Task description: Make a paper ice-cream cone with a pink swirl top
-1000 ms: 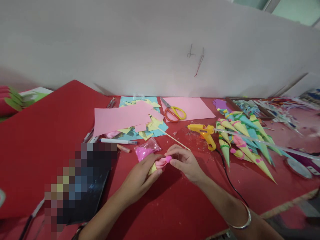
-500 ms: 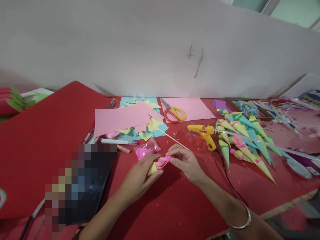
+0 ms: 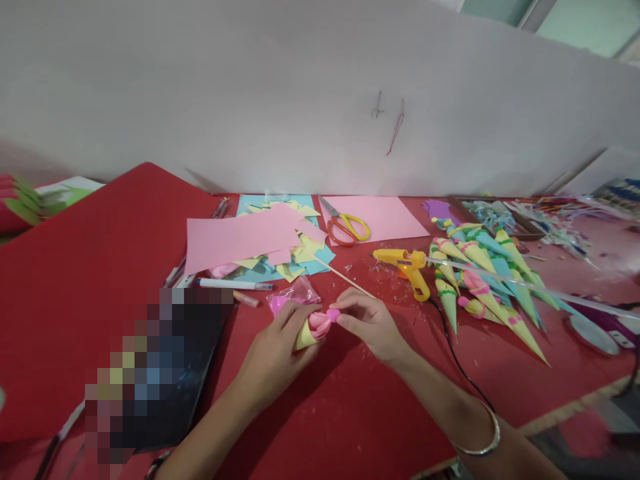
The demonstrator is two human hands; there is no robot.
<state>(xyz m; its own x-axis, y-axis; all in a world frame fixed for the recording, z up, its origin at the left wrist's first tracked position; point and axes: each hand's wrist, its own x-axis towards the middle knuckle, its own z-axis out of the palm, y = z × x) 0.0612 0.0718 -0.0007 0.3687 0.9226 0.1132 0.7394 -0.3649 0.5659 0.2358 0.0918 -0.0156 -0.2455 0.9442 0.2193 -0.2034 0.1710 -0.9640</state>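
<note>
My left hand (image 3: 280, 350) is closed around a small yellow paper cone (image 3: 303, 337) with pink folded paper (image 3: 319, 325) at its open end. Thumb and fingertips of my right hand (image 3: 367, 327) pinch a bright pink ball (image 3: 333, 316), perhaps of soft clay. The ball touches the pink end of the cone, or nearly so. Just behind my left hand lies a clear plastic packet (image 3: 303, 291) with bright pink material in it. A yellow glue gun (image 3: 407, 268) rests on the red table beyond my right hand.
Several finished paper cones (image 3: 485, 267) are heaped at the right. Scissors (image 3: 345, 225) lie on pink paper (image 3: 395, 217). Paper scraps, a pen (image 3: 235, 285) and a thin stick (image 3: 345, 272) are behind my hands. A dark flat device (image 3: 175, 380) sits left. The glue gun's black cord (image 3: 449, 327) runs forward.
The cone has turned slightly in my left hand, showing more of its pink opening, and the left thumb has shifted under it. My right hand keeps its pinch on the ball.
</note>
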